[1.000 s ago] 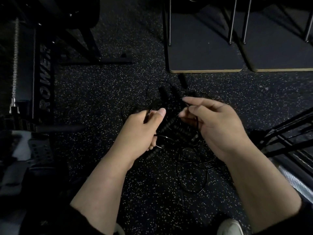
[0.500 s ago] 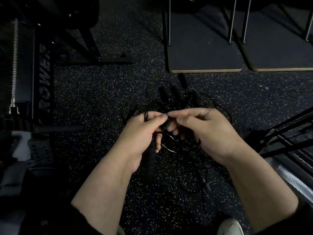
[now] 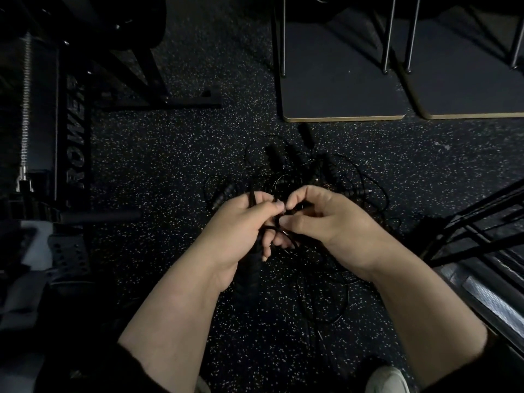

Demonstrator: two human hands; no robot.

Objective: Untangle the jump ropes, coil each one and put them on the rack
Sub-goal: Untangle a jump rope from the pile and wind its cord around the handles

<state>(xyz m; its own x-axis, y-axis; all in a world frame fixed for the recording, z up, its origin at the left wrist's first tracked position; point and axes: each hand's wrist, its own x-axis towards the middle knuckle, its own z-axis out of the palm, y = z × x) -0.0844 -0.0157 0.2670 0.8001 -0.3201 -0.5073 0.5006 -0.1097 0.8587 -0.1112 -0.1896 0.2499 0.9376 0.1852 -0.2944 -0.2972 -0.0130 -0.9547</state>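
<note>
item: jump ropes (image 3: 300, 177), black tangle on speckled floor (image 3: 170, 165) before us. our left hand (image 3: 238, 222) grips handle (image 3: 252, 268) and cord; our right hand (image 3: 320, 219) pinches cord beside it, fingertips nearly touching. rack (image 3: 467, 231) at right.

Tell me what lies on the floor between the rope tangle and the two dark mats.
Head view: only bare speckled floor separates the rope tangle from the mats.
</note>
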